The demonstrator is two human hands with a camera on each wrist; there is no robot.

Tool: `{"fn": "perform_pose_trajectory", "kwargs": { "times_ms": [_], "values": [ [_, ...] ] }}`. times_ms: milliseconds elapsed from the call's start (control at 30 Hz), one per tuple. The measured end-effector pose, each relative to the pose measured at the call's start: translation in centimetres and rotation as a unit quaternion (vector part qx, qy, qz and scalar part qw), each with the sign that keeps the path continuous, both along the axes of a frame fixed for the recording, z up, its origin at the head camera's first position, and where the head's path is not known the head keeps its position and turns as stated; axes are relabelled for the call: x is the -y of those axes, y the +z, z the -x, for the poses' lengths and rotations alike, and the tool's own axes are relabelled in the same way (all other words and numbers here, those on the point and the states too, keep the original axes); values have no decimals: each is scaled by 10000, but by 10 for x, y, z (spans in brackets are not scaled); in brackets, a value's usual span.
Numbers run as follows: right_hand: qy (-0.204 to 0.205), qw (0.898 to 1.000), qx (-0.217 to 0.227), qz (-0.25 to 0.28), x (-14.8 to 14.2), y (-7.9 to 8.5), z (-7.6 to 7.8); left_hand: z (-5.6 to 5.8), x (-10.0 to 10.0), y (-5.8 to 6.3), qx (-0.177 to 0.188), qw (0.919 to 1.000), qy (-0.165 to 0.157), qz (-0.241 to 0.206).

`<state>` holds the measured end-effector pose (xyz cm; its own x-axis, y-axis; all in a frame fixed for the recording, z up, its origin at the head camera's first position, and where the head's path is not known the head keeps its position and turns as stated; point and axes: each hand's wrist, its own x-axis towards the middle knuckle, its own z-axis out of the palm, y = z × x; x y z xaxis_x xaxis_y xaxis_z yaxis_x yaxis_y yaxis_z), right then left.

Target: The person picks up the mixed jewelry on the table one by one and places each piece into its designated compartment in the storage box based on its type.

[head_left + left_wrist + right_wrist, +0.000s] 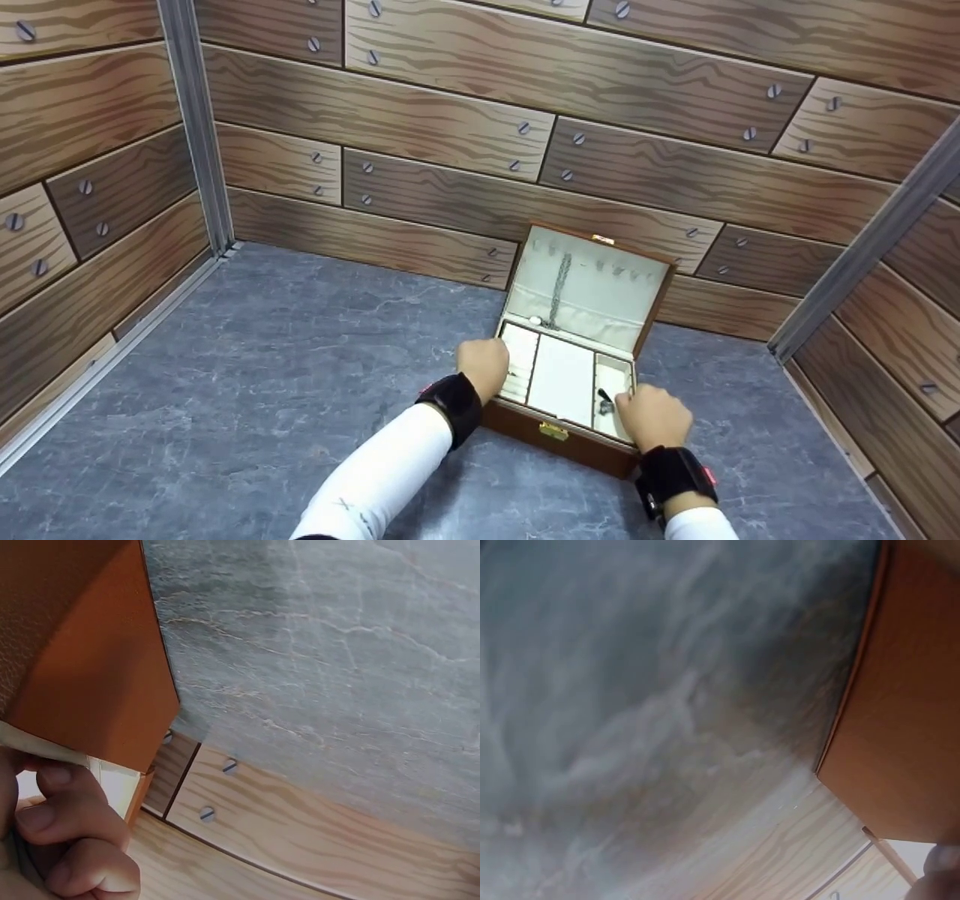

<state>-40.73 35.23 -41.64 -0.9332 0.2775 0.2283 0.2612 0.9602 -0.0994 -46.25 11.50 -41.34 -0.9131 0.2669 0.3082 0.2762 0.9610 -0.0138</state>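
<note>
A brown jewelry box (517,429) stands with its lid (607,289) raised, showing a pale lining and a silver chain (559,285) hanging inside. My left hand (484,365) grips the left rim; the left wrist view shows its curled fingers (79,821) at the upper edge of the box's side. On the opposite rim, my right hand (656,416) holds the wall with fingers curled. Only a bit of its fingers shows at the right wrist view's lower corner. A small dark and silver trinket (605,405) lies in the right compartment, beside a flat white middle panel (561,379).
The box sits on a grey marbled surface (300,390), close to a wood-plank-patterned back wall (420,172). Similar side walls rise at left and right, with metal corner posts (196,135). A gold latch (553,430) is on the box's front.
</note>
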Motion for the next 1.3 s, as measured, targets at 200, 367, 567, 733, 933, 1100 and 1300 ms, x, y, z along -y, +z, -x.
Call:
{"fn": "perform_pose_trajectory", "kwargs": {
  "times_ms": [200,367,567,733,933,1100,1300],
  "values": [
    [-97,9999,45,26,0,-2,0,-3,-1,-1,118,9992,164,-358],
    [-289,9985,402,245,-1,-2,0,0,1,2,776,9948,302,-588],
    [-199,9969,578,493,-3,1,0,4,3,5,1217,9908,210,-558],
    [-149,9966,626,523,-3,2,-2,4,3,4,1357,9885,205,-637],
    [23,9953,893,374,-4,14,-4,8,11,15,1529,9872,-122,-449],
    [192,9942,989,371,-8,53,4,23,24,45,1461,9849,-470,-806],
    [661,9971,-49,385,-8,100,32,43,24,81,1057,9853,-1054,-830]
  ]
}}
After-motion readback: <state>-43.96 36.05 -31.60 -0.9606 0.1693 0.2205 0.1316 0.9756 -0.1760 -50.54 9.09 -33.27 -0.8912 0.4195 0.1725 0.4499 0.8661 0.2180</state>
